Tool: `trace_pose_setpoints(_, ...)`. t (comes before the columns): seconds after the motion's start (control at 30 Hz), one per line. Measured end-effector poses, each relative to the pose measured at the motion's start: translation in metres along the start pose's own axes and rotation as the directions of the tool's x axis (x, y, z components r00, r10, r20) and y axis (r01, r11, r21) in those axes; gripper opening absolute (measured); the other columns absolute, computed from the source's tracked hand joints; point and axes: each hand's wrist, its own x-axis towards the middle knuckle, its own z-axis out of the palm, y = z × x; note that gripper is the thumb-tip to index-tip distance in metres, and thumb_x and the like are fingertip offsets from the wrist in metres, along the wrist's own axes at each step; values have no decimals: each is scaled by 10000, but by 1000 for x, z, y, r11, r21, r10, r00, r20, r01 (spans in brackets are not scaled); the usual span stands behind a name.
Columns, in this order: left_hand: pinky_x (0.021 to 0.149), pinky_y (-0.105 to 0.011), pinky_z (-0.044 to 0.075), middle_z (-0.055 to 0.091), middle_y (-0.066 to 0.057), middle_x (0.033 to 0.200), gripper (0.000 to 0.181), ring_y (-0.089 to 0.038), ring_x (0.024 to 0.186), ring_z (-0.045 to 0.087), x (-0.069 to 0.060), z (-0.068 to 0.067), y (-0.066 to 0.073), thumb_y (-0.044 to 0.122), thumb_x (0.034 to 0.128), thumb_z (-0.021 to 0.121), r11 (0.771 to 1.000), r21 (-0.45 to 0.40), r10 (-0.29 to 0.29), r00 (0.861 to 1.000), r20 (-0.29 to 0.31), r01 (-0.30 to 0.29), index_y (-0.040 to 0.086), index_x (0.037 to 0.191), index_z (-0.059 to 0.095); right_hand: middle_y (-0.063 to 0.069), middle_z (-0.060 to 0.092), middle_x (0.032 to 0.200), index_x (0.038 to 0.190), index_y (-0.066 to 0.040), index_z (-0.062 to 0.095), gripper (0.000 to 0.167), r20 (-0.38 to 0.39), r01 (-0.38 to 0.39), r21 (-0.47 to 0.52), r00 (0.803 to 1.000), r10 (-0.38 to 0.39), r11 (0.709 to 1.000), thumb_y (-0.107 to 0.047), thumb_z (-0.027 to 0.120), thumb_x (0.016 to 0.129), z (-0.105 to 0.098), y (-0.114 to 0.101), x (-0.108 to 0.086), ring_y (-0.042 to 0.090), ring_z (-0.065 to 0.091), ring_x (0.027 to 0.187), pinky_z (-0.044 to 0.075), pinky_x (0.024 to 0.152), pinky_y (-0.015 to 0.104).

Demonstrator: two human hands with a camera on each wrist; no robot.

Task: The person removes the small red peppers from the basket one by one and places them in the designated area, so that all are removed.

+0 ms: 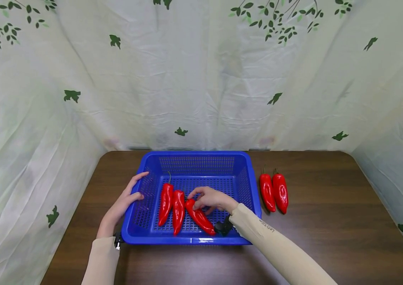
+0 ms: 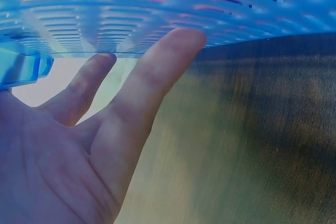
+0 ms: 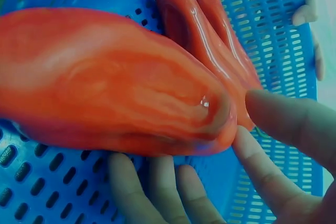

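A blue slotted basket (image 1: 187, 240) holds three glossy red peppers. Two of them, a left pepper (image 1: 166, 204) and a middle pepper (image 1: 178, 212), lie side by side. The third pepper (image 1: 201, 219) slants toward the front right, its stem end between the thumb and forefinger of my right hand (image 1: 213, 200). In the right wrist view that pepper (image 3: 115, 82) looms large, with the other fingertips (image 3: 126, 169) below it. My left hand (image 1: 123, 202) rests against the basket's left side, its visible fingers fairly straight. The left wrist view shows those fingers (image 2: 142, 87) touching the slotted wall.
Two more red peppers, one nearer (image 1: 267, 192) and one farther right (image 1: 280, 193), lie on the brown wooden table (image 1: 329, 221) beside the basket. A pale curtain (image 1: 201, 79) with leaf prints hangs behind and at both sides. A black wrist device (image 1: 224, 226) sits at my right cuff.
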Motion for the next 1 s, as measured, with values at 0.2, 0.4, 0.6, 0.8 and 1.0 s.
trace_pose_setpoints(0.2,813,-482,500,115,-206,1513,674,-487,1186,361,0,1,2,65,881,441,1000,-7,4,1000,-4,-4,229,1498,225,118,559,984,1215,-82,567,476,61,-22,-67,998,26,997,16,692,766,0,0,0,240,593,830,548,636,452)
trace_pose_setpoints(0.4,834,-526,490,94,-196,1526,676,-501,1218,337,-1,2,3,70,882,448,1000,-2,-5,1000,-9,5,223,1499,219,138,566,976,1214,-118,537,513,117,-40,-96,992,52,995,45,700,755,1,1,0,258,600,840,548,652,457)
trace_pose_setpoints(0.6,838,-527,487,93,-196,1527,672,-504,1221,333,0,3,4,71,884,448,1000,-6,-5,1000,-6,5,222,1498,220,148,570,993,1207,-133,526,505,157,-52,-105,985,68,993,21,714,765,1,2,0,234,607,820,551,642,424)
trace_pose_setpoints(0.8,833,-534,489,98,-198,1524,668,-508,1213,343,0,3,4,73,888,446,1000,-6,-3,1000,-2,3,224,1498,219,145,575,978,1205,-143,515,494,175,-42,-115,983,62,992,-6,719,776,2,2,-1,228,613,809,553,648,420)
trace_pose_setpoints(1.0,829,-522,493,109,-200,1517,661,-501,1201,358,1,2,3,77,897,447,1000,-15,2,1000,4,-2,225,1499,215,138,578,957,1194,-152,501,488,171,-39,-120,983,59,992,-24,728,781,2,2,-1,226,616,803,553,646,423)
